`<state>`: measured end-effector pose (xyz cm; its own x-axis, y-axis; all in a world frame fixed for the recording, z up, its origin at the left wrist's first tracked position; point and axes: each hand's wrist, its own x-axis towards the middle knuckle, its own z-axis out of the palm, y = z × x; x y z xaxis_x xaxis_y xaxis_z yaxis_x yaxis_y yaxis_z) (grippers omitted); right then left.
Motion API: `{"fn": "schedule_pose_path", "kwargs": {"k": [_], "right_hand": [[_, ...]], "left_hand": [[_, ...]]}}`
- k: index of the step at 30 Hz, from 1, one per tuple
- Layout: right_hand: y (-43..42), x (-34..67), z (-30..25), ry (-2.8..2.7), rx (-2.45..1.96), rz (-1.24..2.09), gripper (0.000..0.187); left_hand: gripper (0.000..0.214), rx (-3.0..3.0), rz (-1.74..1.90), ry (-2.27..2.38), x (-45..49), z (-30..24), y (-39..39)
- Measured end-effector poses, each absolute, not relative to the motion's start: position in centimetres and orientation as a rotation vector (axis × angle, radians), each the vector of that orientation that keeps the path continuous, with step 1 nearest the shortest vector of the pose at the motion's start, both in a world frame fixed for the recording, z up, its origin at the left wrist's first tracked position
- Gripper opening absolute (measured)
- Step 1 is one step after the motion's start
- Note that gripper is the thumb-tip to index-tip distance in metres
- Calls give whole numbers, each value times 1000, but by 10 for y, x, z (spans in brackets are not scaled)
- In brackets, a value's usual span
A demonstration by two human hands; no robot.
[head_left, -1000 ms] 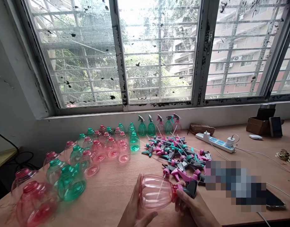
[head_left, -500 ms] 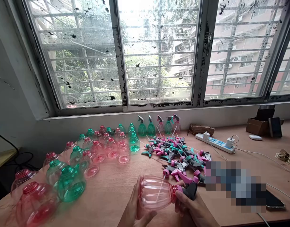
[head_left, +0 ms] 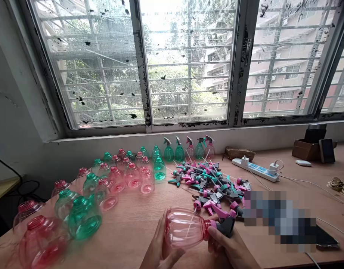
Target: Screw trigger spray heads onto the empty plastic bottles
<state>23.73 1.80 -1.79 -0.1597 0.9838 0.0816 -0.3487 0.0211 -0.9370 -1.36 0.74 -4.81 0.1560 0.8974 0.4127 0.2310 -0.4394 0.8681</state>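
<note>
A clear pink spray bottle (head_left: 184, 228) lies on its side in the air above the table's near edge, its neck toward the right. My left hand (head_left: 160, 246) is wrapped around the bottle's base. At the neck, the fingers of my right hand (head_left: 225, 244) grip the pink collar of a grey and pink trigger sprayer (head_left: 225, 224), which sits on the bottle's mouth. A thin dip tube shows through the bottle wall. Just beyond my hands lies a heap of loose trigger sprayers (head_left: 213, 183) in pink, green and grey.
Several open pink and green bottles (head_left: 84, 216) stand at the left. Finished spray bottles (head_left: 179, 151) line the wall below the window. A power strip (head_left: 256, 170), its cables and a phone (head_left: 325, 237) lie at the right, beside a blurred patch. A cardboard box (head_left: 306, 149) stands at the back right.
Almost nothing differs. Both hands keep their hold on the bottle and sprayer, with only a very slight shift.
</note>
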Motion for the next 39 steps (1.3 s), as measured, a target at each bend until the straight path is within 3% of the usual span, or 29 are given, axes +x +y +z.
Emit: {"fn": "schedule_pose_path", "kwargs": {"k": [5, 10, 39], "right_hand": [[18, 236, -12, -1053, -815, 1434, 43], [17, 236, -16, -1069, -807, 1430, 42], [16, 235, -8, -1079, -883, 1392, 50]], "left_hand": [[79, 1851, 1387, 1135, -6, -41, 4], [87, 1812, 1363, 1126, -9, -43, 3], [58, 1641, 1332, 1067, -11, -32, 6]]}}
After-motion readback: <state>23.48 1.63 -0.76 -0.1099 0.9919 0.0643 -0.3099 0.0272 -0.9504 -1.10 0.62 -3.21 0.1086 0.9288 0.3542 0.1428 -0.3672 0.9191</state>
